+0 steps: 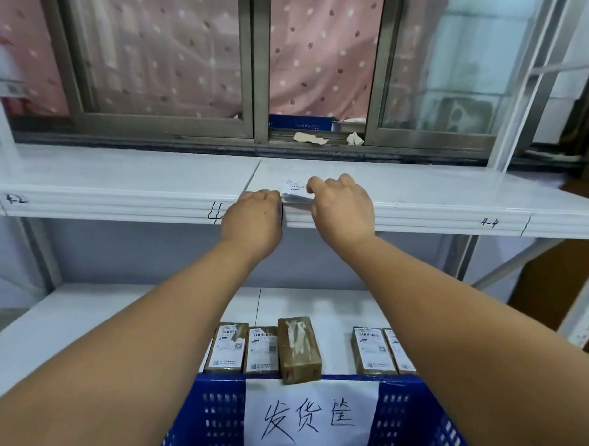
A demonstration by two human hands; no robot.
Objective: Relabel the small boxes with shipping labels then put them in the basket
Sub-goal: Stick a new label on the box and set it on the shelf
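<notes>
Basket (412, 416) nearest, boxes (300, 349) behind; left grip (252, 220), right grip (343, 208) pinch labels (293, 188) on shelf (441, 193).

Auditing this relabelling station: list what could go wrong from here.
The stack of white paper shipping labels, held by left hand and right hand at the white shelf's edge, could slip and scatter. The brown cardboard box showing no label lies at the blue plastic basket's rim; it might drop in unlabelled.

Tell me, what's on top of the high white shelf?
A small stack of shipping labels lies near its front edge, with the left hand and right hand holding it. The hands hide part of the stack.
</notes>
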